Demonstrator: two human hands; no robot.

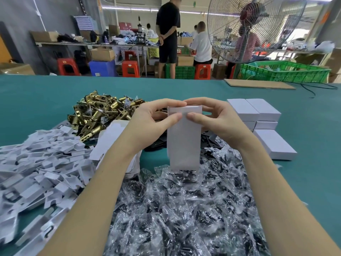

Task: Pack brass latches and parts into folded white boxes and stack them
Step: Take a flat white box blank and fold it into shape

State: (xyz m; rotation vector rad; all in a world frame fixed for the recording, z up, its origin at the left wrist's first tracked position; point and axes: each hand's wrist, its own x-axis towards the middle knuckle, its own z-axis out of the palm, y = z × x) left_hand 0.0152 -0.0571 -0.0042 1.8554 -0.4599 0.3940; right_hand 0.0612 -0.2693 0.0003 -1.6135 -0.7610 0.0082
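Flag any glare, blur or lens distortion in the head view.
Head view: strong wide-angle bend, table edge bowed and forearms stretched at the bottom corners; glare specks across the plastic bags; the box looks washed out, with little surface detail; background workers soft; light even, shadows faint.

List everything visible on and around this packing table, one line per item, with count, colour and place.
white box: one, white, upright at centre, held in both hands
brass latches: a pile, brass, left of centre
closed boxes: a stack, several, white, right side
bagged parts: a heap, black in clear plastic, near centre
card inserts: a heap, white, near left
flat box blanks: a stack, white, behind left forearm
black plates: several, black, behind the held box
table: one, teal top
cardboard sheet: one, brown, far right
crate: one, green, beyond table
fan: one, grey, background right
left hand: grips box top
right hand: grips box top
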